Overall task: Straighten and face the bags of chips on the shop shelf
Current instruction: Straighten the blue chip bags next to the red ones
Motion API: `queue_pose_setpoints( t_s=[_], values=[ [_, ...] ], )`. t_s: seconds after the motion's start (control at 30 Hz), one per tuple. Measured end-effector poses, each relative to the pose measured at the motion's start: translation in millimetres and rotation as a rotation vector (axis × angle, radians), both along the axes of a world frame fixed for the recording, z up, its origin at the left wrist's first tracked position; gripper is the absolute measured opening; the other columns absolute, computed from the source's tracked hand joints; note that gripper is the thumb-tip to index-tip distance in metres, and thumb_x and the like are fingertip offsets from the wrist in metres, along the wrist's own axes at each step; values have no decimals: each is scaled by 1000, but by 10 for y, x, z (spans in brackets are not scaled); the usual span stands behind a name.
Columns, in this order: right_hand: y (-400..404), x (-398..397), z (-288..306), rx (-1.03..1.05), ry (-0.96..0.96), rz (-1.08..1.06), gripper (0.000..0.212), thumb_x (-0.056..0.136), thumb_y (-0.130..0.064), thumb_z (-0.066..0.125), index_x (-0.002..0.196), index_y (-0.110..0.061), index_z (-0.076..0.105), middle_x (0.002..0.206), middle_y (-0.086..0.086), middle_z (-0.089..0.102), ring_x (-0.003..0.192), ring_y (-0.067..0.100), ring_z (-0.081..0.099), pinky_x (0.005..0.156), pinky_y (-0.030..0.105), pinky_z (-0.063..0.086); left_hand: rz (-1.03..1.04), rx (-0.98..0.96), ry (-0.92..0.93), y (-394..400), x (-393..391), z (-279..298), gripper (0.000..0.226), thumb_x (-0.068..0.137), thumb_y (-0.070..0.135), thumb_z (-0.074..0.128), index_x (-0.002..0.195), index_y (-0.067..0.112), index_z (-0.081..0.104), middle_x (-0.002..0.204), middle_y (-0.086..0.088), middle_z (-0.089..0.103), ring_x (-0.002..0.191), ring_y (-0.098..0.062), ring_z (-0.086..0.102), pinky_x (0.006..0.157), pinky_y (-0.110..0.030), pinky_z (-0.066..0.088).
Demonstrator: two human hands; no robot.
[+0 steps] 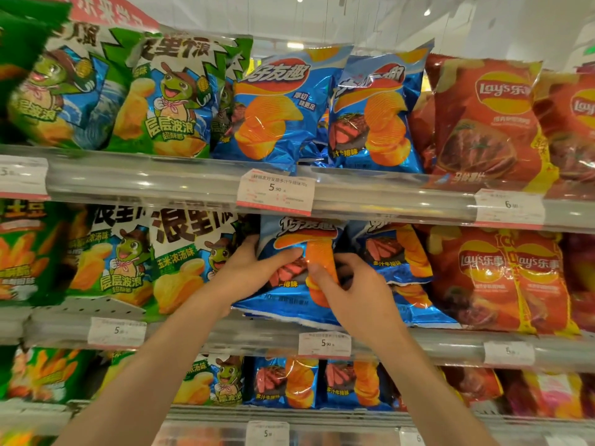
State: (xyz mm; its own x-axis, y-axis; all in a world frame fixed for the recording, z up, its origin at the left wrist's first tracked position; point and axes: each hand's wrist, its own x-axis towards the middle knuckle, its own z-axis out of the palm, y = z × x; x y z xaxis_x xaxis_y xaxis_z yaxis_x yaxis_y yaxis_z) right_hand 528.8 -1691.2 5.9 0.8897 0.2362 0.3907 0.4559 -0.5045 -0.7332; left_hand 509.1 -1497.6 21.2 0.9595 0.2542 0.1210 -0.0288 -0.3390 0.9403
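On the middle shelf (450, 346) a blue chip bag (297, 239) with orange ridged chips leans forward, its bottom edge over the shelf lip. My left hand (249, 272) grips its left side, thumb across the front. My right hand (351, 284) pinches the bag's middle front. A second blue bag (399, 252) stands just right of it, partly behind my right hand. The lower part of the held bag is hidden by my hands.
Green turtle-print bags (122, 255) fill the shelf to the left, red Lay's bags (495, 278) to the right. The upper shelf (161, 181) holds green, blue (277, 104) and red (486, 123) bags. More bags stand on the shelf below. Price tags (275, 192) hang on the rails.
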Motion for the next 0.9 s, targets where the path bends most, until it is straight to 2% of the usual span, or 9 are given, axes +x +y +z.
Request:
queue_pose_setpoints(
  t_s=[0.13,0.23,0.33,0.47,0.6,0.67,0.73,0.83,0.9],
  values=[
    [-31,17,0,131,137,96,39,93,-61,53,109,-28,67,88,-11,71,83,2,66,74,23,50,28,-25,-110,97,-140,-61,50,80,34,80,121,28,53,106,14,69,93,1,68,68,-7,49],
    [-58,113,2,155,119,64,33,100,-54,45,97,-28,66,86,-4,70,85,14,67,79,39,55,48,-20,-149,246,-340,-96,46,80,31,80,118,32,54,107,10,72,97,-3,69,77,-12,53],
    [39,228,10,16,46,21,22,102,-37,51,113,-24,65,104,-2,70,101,18,65,91,40,52,90,7,-176,406,-569,-93,39,79,32,79,106,41,51,100,11,71,89,4,69,80,-16,54],
    [363,353,60,-433,63,-47,61,98,-54,50,142,-11,46,139,16,49,126,37,51,101,39,42,181,36,-212,547,-771,-53,42,84,22,76,97,46,44,93,20,61,73,20,62,68,-7,51],
    [585,511,18,-646,326,-36,102,89,-79,36,157,-5,13,158,25,26,140,42,36,112,45,34,227,54,-206,685,-871,-40,55,82,32,76,124,38,39,98,26,56,79,17,60,70,-7,45],
    [604,562,-22,-634,353,-35,108,86,-82,38,158,-6,9,161,23,23,142,40,34,112,44,35,243,55,-213,738,-907,-39,64,83,33,76,132,37,36,100,28,54,80,18,59,70,-6,44],
    [577,596,-66,-565,331,-37,105,85,-78,48,155,-6,18,158,20,29,139,37,40,108,41,40,243,61,-215,783,-945,-39,65,81,35,77,130,38,35,103,28,56,87,13,60,71,-7,44],
    [521,584,-87,-379,275,-40,93,81,-65,68,149,-13,31,145,15,43,125,34,53,99,38,48,262,82,-203,850,-986,-30,53,79,36,76,116,42,39,103,25,57,92,7,57,75,-10,42],
    [505,544,-75,-289,198,-24,86,82,-51,75,149,-16,33,143,14,43,126,33,52,102,37,44,266,89,-205,878,-996,-17,46,82,33,76,102,49,38,100,24,57,89,8,56,73,-11,41]
  ],
)
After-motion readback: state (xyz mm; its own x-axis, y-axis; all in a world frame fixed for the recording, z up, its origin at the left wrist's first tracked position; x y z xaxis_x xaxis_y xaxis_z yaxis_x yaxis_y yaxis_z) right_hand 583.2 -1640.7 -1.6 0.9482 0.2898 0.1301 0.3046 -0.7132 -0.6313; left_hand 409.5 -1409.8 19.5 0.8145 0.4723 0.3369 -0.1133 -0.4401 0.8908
